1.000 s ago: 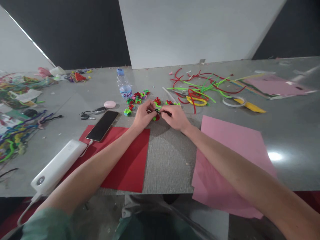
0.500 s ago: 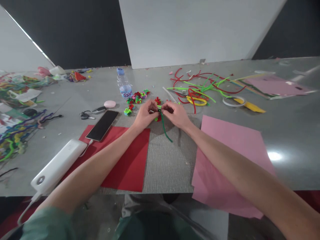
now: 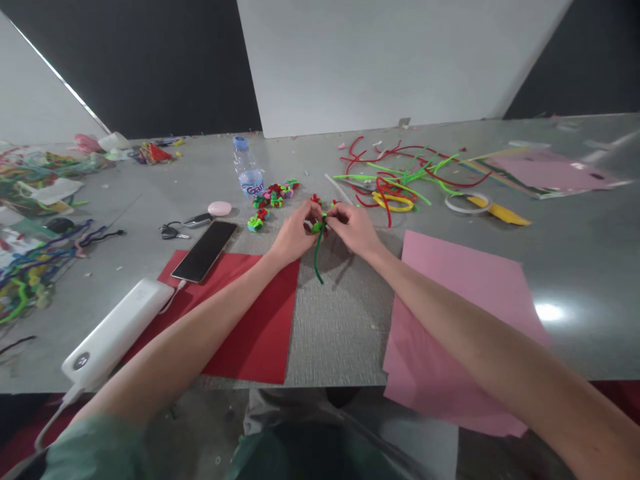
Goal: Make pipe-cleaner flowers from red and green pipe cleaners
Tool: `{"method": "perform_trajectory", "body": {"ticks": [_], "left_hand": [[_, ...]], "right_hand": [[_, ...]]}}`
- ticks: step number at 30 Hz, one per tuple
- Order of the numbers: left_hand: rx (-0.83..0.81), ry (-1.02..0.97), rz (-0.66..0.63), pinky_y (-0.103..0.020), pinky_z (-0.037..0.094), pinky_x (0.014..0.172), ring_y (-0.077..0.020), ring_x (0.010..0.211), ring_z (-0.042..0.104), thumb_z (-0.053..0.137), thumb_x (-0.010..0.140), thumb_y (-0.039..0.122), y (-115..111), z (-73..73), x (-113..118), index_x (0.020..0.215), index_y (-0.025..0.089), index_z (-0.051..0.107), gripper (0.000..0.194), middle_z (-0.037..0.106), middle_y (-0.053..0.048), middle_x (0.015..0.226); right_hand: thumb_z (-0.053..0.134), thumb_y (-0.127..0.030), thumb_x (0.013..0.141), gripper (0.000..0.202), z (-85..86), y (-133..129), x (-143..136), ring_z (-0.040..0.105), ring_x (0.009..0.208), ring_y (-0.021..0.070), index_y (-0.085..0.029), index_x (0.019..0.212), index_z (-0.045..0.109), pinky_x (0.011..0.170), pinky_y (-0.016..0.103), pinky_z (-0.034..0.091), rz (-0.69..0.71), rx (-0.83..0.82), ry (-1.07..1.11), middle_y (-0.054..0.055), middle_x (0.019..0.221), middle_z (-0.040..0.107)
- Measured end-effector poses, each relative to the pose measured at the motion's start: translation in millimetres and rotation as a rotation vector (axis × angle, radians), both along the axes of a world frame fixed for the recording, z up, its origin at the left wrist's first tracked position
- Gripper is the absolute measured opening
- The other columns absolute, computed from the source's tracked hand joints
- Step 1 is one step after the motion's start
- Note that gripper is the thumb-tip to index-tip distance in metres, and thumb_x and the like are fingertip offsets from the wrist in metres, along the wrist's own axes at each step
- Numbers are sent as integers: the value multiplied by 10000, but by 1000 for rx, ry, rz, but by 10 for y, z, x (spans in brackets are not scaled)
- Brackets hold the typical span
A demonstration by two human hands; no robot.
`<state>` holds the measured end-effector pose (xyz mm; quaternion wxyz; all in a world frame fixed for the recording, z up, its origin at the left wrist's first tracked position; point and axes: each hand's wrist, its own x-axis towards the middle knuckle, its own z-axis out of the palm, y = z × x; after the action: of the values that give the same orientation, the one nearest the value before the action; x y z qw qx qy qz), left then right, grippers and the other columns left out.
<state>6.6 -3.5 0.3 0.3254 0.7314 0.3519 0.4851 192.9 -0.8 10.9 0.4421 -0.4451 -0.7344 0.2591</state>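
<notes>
My left hand [image 3: 297, 231] and my right hand [image 3: 354, 228] meet above the grey table, fingertips almost touching. Pinched in my left fingers is a small green-and-red pipe-cleaner flower [image 3: 317, 227], partly covered by the fingers. My right thumb and fingers close on a dark green pipe cleaner [image 3: 317, 260] where it meets the flower; its free end dangles toward me. Just behind the hands lie small red flowers [image 3: 315, 199], partly hidden. Several more pipe-cleaner flowers [image 3: 274, 195] in red, green and pink sit to the left, near a water bottle [image 3: 249, 170].
Red and green pipe cleaners [image 3: 415, 167] tangle behind my right hand around yellow-handled scissors [image 3: 393, 202]. A tape roll [image 3: 467, 203] lies farther right. Pink paper [image 3: 460, 287], red paper [image 3: 255, 320], a phone [image 3: 206, 251], a power bank [image 3: 117, 330] and keys [image 3: 173, 232] surround my arms.
The dark green pipe cleaner's free end has swung from right to left and now hangs nearly straight toward me. Both hands have shifted very slightly, still pinching.
</notes>
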Motion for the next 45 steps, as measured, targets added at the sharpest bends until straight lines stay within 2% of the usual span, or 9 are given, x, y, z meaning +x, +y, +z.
{"method": "perform_trajectory", "body": {"ticks": [3, 7, 11, 19, 24, 29, 37, 45], "left_hand": [[33, 29, 24, -282, 523, 753, -149, 830, 642, 783, 779, 113, -55, 30, 11, 976, 217, 614, 279, 687, -5, 929], [25, 24, 26, -279, 529, 725, -141, 763, 640, 718, 905, 189, -98, 53, 5, 917, 207, 628, 92, 677, -5, 848], [73, 69, 50, -278, 527, 701, -146, 746, 645, 695, 924, 189, -130, 58, 10, 925, 208, 655, 44, 695, -19, 861], [258, 166, 42, -269, 511, 719, -158, 821, 652, 617, 915, 72, -155, 56, 16, 913, 204, 672, 142, 705, -46, 917], [245, 177, 66, -250, 530, 726, -137, 804, 656, 639, 874, 61, -142, 39, 23, 983, 195, 673, 176, 724, -38, 967], [309, 244, 88, -265, 496, 712, -139, 751, 606, 665, 920, 118, -152, 41, 16, 900, 189, 654, 75, 693, -26, 878], [386, 248, 88, -279, 462, 725, -145, 735, 585, 532, 1005, 119, -157, 44, -8, 918, 186, 691, 194, 676, -25, 806], [369, 233, 74, -268, 458, 740, -141, 746, 566, 521, 1021, 136, -158, 43, -14, 901, 192, 642, 179, 645, -24, 815]], "right_hand": [[623, -237, 849, 113, -3, -2, -10, 556, 721, 181, -239, 742, 588, 719, 337, 431, -10, -17, 43, 6, 725, 640], [613, -256, 851, 133, -6, 2, -5, 502, 649, 151, -236, 724, 579, 663, 320, 402, 25, -78, 106, -16, 670, 588], [621, -288, 849, 142, -27, 21, 12, 469, 611, 135, -233, 724, 583, 621, 300, 368, 44, -138, 124, -40, 621, 542], [595, -311, 868, 145, -44, 36, 17, 444, 570, 115, -229, 749, 583, 588, 295, 347, 126, -191, 185, -51, 618, 524], [615, -346, 871, 158, -40, 42, 24, 460, 568, 109, -226, 769, 600, 572, 278, 345, 143, -223, 211, -55, 620, 517], [631, -319, 855, 166, -34, 41, 42, 414, 551, 98, -228, 731, 569, 553, 266, 301, 171, -259, 222, -65, 589, 481], [637, -307, 877, 152, -25, 44, 53, 439, 563, 101, -211, 760, 623, 568, 269, 327, 219, -321, 213, -48, 606, 534], [636, -322, 899, 166, 35, 49, 97, 482, 606, 120, -200, 797, 683, 594, 280, 354, 299, -401, 145, -13, 674, 599]]}}
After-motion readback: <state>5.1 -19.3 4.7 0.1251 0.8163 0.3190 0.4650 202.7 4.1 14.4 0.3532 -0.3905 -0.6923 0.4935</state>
